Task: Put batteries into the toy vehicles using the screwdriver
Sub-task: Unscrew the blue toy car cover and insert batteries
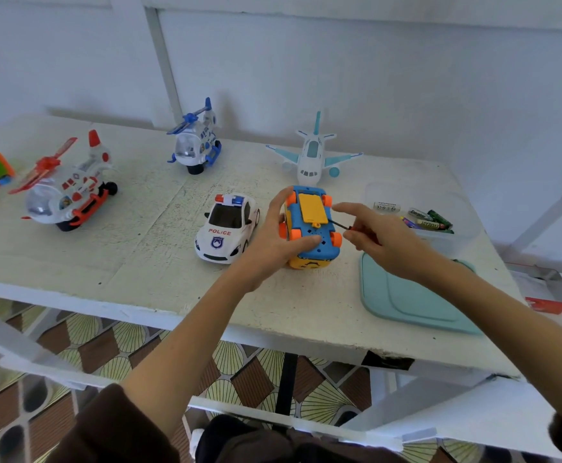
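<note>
Right hand (378, 237) pinching screwdriver (341, 225), shaft pointing left, tip at cover screw (316, 224). Left hand (278, 238), fingers curled, bracing upturned car (311, 225) mid-table, batteries (428, 220) just right.

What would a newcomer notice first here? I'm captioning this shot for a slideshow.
The eye lands mid-table on the upturned blue and yellow toy car, steadied by the left hand while the right hand points a screwdriver at its yellow battery cover. Next come the police car beside it and the clear tub of batteries at right.
</note>
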A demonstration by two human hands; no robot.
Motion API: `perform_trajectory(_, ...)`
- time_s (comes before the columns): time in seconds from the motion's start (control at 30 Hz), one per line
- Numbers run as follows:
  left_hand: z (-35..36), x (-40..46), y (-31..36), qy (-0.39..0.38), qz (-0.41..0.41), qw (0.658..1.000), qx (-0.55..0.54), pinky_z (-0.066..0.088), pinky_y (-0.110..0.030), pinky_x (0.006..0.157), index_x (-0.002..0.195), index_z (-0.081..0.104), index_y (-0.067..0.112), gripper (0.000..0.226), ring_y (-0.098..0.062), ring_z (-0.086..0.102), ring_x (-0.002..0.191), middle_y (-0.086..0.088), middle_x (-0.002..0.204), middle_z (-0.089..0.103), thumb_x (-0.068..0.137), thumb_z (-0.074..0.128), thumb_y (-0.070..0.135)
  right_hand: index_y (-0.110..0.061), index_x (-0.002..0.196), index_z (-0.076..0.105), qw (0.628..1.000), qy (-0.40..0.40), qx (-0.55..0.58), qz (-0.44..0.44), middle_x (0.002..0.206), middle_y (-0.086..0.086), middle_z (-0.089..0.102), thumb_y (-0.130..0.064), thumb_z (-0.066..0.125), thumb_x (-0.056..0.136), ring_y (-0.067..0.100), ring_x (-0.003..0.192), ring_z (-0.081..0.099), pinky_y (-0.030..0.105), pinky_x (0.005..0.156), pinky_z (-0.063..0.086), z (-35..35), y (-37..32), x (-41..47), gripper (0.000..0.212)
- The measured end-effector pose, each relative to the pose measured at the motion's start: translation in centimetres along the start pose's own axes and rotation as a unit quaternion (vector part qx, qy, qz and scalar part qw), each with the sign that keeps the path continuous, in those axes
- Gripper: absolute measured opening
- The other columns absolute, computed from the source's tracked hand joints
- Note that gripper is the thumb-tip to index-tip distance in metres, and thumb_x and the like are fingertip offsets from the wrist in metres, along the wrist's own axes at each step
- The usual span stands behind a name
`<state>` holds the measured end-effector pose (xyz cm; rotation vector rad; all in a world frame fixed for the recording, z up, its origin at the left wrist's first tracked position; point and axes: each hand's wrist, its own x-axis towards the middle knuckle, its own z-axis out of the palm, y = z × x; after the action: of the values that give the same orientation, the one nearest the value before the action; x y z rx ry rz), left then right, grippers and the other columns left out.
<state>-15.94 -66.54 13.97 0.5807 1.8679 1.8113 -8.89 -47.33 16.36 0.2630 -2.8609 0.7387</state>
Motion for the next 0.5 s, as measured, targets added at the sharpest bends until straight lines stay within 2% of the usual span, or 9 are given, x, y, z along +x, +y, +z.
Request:
perform_trajectory(0.1,-0.5,0.1,0.1,-0.02,-0.004,1.0,0.02,0.059,-0.028,0.077,0.141,0.02,0.043,0.081,-0.017,0.063,0.109,0.001,0.133,0.05,0.086,0.068,0.008,-0.032,0.137,0.038,1.0,-0.012,-0.014,-0.01,0.066,-0.007,0.051,-0.022,0.044,0.096,0.007,0.058,0.045,0.024,0.063,0.041,-0.2,-0.2,0.0,0.043)
perform_trajectory(0.17,-0.7,0.1,0.1,-0.031,-0.001,0.999,0.038,0.058,-0.024,0.074,0.143,0.019,0.041,0.082,-0.014,0.063,0.105,0.002,0.133,0.049,0.086,0.067,0.007,-0.032,0.134,0.042,1.0,-0.007,-0.014,-0.011,0.06,-0.015,0.044,-0.018,0.045,0.096,0.004,0.052,0.038,0.019,0.058,0.035,-0.1,-0.2,-0.1,0.041)
perform_trajectory(0.23,-0.9,0.3,0.2,-0.039,0.007,0.997,0.064,0.057,-0.019,0.072,0.146,0.018,0.037,0.084,-0.008,0.063,0.1,0.007,0.129,0.049,0.086,0.067,0.005,-0.032,0.133,0.044,1.0,-0.001,-0.012,-0.003,0.056,-0.015,0.04,-0.015,0.045,0.096,0.005,0.048,0.036,0.015,0.053,0.03,-0.1,-0.2,-0.2,0.041)
perform_trajectory(0.33,-1.1,0.7,0.3,-0.034,0.025,0.992,0.116,0.053,-0.013,0.07,0.147,0.016,0.035,0.086,0.0,0.061,0.096,0.021,0.118,0.047,0.085,0.068,0.004,-0.031,0.132,0.046,1.0,0.009,0.004,0.004,0.055,-0.01,0.042,-0.014,0.046,0.095,0.002,0.049,0.04,0.017,0.052,0.03,0.0,0.0,-0.4,0.04)
perform_trajectory(0.43,-1.4,1.3,0.7,-0.014,0.047,0.986,0.156,0.053,-0.012,0.072,0.148,0.017,0.033,0.089,-0.003,0.06,0.101,0.014,0.124,0.045,0.083,0.071,0.004,-0.031,0.132,0.046,1.0,0.006,0.006,0.015,0.057,-0.01,0.043,-0.015,0.046,0.096,0.002,0.051,0.041,0.022,0.053,0.031,-0.1,0.2,-0.9,0.04)
perform_trajectory(0.5,-1.4,1.9,1.0,0.003,0.069,0.983,0.171,0.051,-0.009,0.072,0.147,0.019,0.028,0.088,0.0,0.058,0.1,0.016,0.121,0.045,0.082,0.071,0.001,-0.032,0.13,0.048,1.0,0.012,0.01,0.018,0.056,-0.011,0.041,-0.014,0.046,0.095,0.002,0.051,0.041,0.022,0.052,0.03,-0.4,0.3,-1.4,0.039)
